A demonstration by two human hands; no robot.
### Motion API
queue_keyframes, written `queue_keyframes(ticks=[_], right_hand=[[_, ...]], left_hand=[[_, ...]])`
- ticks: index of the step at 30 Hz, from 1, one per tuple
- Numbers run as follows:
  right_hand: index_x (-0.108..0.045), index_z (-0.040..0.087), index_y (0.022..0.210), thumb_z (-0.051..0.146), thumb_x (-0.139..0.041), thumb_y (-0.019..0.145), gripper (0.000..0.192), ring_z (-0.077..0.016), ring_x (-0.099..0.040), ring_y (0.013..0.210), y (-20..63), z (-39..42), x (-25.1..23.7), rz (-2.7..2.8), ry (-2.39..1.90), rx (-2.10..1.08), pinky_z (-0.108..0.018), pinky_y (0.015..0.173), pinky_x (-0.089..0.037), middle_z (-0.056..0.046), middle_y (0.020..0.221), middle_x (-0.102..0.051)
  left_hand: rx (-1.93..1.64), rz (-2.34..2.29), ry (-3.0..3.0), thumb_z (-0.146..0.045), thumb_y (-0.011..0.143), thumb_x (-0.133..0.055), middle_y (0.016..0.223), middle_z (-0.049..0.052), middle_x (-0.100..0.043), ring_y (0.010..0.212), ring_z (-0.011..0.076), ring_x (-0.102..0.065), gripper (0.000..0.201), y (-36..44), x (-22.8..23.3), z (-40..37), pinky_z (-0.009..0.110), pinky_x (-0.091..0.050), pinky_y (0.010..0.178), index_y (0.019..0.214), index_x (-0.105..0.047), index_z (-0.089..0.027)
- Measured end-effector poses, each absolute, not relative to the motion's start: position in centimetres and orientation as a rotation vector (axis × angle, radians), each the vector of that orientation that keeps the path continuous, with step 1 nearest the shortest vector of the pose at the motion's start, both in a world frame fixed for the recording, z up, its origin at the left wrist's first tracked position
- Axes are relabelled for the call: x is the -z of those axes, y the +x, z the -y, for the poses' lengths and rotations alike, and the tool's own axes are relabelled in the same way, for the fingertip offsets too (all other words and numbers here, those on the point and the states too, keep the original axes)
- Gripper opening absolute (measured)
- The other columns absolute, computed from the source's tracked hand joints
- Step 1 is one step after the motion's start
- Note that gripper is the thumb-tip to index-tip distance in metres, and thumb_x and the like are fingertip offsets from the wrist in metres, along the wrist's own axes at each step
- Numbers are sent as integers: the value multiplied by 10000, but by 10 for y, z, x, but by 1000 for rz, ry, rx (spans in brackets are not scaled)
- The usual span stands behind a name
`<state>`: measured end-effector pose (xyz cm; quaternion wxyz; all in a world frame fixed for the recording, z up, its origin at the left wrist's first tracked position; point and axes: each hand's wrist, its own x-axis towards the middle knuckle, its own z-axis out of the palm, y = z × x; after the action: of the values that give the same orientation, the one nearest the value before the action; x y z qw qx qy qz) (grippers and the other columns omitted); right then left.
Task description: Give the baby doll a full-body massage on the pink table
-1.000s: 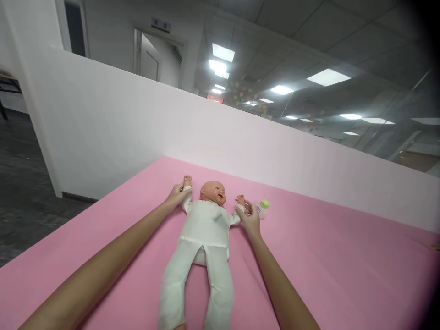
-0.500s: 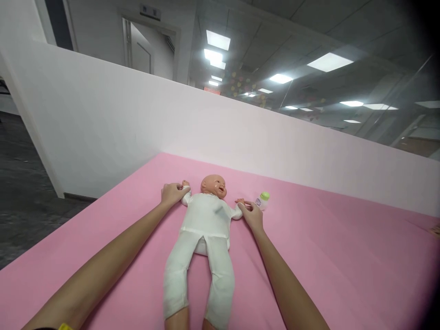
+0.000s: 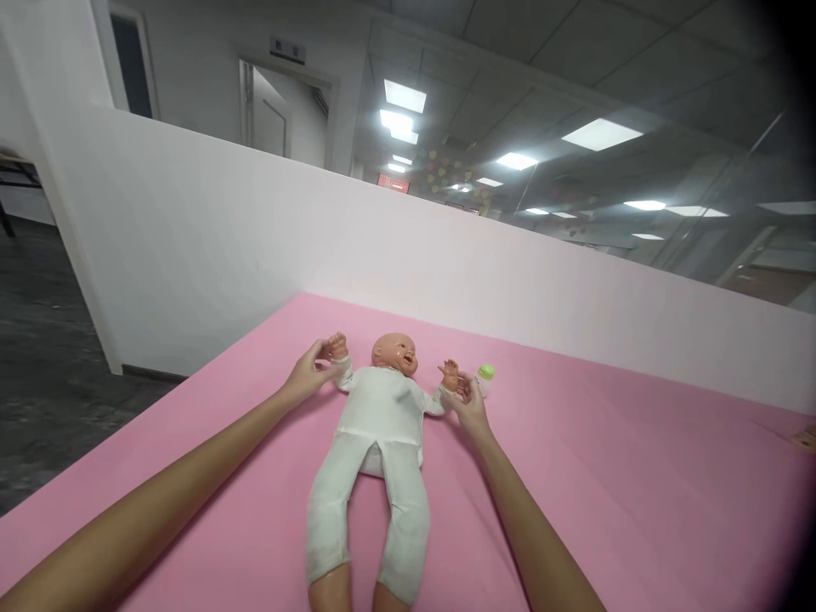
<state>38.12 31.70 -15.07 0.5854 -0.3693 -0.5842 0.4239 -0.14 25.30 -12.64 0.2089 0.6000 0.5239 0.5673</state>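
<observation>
A baby doll [image 3: 382, 425] in a white one-piece suit lies on its back on the pink mat [image 3: 605, 493], head toward the far wall. My left hand [image 3: 306, 372] grips the doll's wrist on the left side, with that small hand raised. My right hand [image 3: 468, 401] holds the doll's other wrist, also lifted off the mat. A small baby bottle [image 3: 485, 378] with a green cap stands just right of my right hand.
A low white partition wall [image 3: 446, 263] runs along the mat's far edge. Dark floor [image 3: 44, 340] lies to the left, past the mat's edge. A doorway and ceiling lights show beyond the partition.
Both doll arms, pressed down against the mat half a second ago, are now lifted up in my hands. The camera has shifted slightly.
</observation>
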Motion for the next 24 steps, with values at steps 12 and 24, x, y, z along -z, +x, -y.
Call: queue_keyframes(ticks=[12,24], right_hand=[[-695,253,1056,267,-832,706,376,-258,-653,1122,408,-265,107,2046,-864,-1190,-382,972,-535,-37,1161,-701],[-488,214,1401,533,-865,711,848,-282,-741,993,383,-308,146,1268,-996,-998,-405,865,-601,-111,1065,-774]], left_hand=[[-1036,-1099,1833,-414,717,-815,1285,92,-666,1130,263,-658,370,15,103,-207,381,-571,907,1011,-644,-269],[-1531,-1462,1584,-598,777,-755,1225,121,-719,1109,271,-677,673,11,130,-271,387,-525,965,1295,-639,-185]])
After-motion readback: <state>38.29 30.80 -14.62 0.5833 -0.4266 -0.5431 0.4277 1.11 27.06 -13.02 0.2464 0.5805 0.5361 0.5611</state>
